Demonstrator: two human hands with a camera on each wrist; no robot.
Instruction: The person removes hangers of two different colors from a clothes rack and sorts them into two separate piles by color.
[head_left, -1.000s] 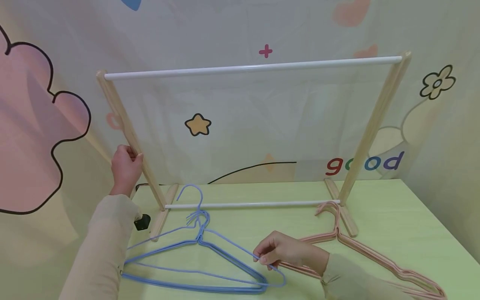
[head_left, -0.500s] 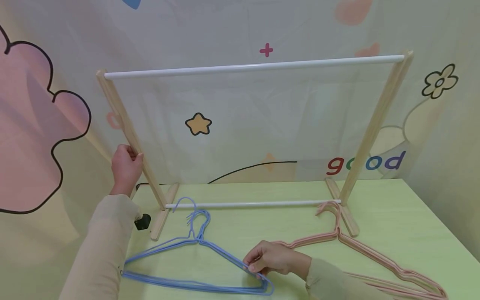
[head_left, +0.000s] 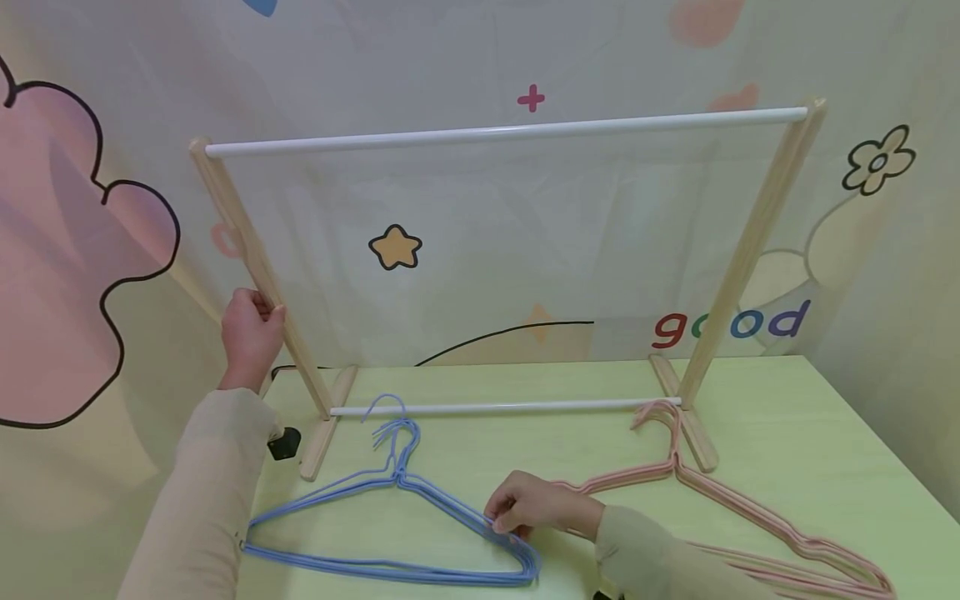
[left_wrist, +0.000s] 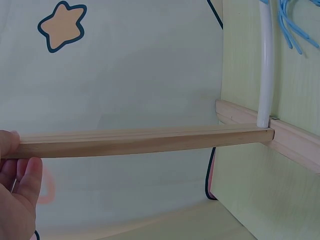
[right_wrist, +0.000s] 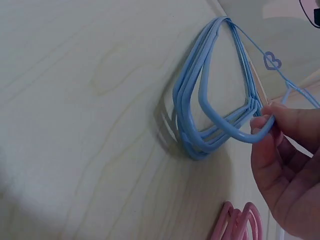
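Note:
My left hand (head_left: 253,337) grips the left wooden post (head_left: 251,242) of an upright hanging rack. In the left wrist view the fingers and thumb lie on either side of that post. My right hand (head_left: 536,504) pinches the right shoulder of the uppermost blue clothes hanger (right_wrist: 240,136) between thumb and fingers. This hanger sits slightly raised over a stack of blue hangers (right_wrist: 182,100), its hook standing apart from their hooks, in front of the rack's lower white rod. To the right lie several pink hangers (head_left: 673,442), partly covered by my right hand and sleeve.
The rack's white top rod (head_left: 495,133) spans the two posts above the pale green table (head_left: 810,442). Its wooden feet stand on the tabletop, joined by a lower white rod (head_left: 525,408). A printed curtain (head_left: 480,233) hangs behind. A small black object (head_left: 285,443) shows beside the left sleeve.
My right hand has moved left and slightly down with the top blue hanger, which now lies nearly in line with the stack. The left hand has stayed on the post.

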